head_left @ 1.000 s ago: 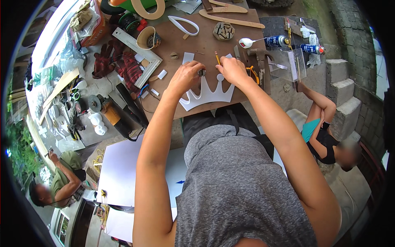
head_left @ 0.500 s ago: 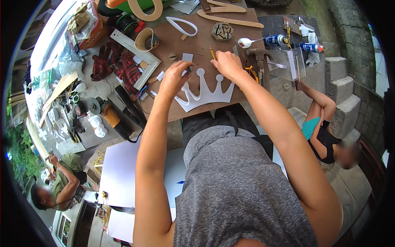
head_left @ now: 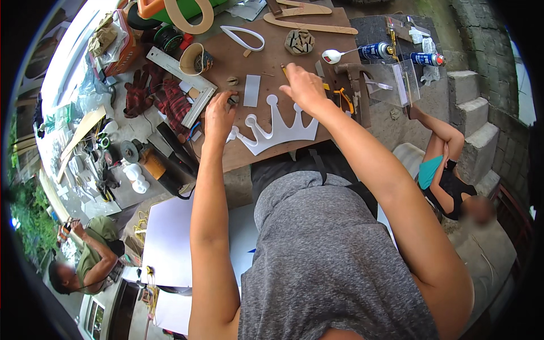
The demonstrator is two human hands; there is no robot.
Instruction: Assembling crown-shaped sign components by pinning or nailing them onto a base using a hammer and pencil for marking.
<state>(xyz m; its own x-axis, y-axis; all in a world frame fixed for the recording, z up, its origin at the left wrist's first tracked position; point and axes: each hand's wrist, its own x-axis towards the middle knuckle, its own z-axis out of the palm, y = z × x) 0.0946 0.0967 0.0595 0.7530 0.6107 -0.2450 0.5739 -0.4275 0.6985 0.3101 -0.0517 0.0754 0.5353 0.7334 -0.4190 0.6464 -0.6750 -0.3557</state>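
A white cut-out crown (head_left: 281, 135) with round-tipped points lies flat near the front edge of the brown board (head_left: 255, 62). Left of it, my left hand (head_left: 218, 115) is closed around a small dark grey lump (head_left: 233, 100), seen at its fingertips. A light grey rectangular strip (head_left: 252, 90) lies just right of that hand. My right hand (head_left: 306, 89) is above the crown's right side, its wrist covering part of it. A yellow pencil (head_left: 284, 70) sticks up between its thumb and forefinger; the lower end is hidden.
At left are a metal square (head_left: 198, 107), a cup (head_left: 196, 58) and an angle grinder (head_left: 153, 161). A hammer (head_left: 356, 79), pliers (head_left: 344, 101), spray cans (head_left: 377, 51) and a clear sheet (head_left: 391, 85) lie at right. One person (head_left: 90, 255) is at left, another (head_left: 447, 181) sits at right.
My left hand has moved left with the grey lump, uncovering the light grey strip. The right hand stays by the crown with the pencil. The whole view has shifted slightly.
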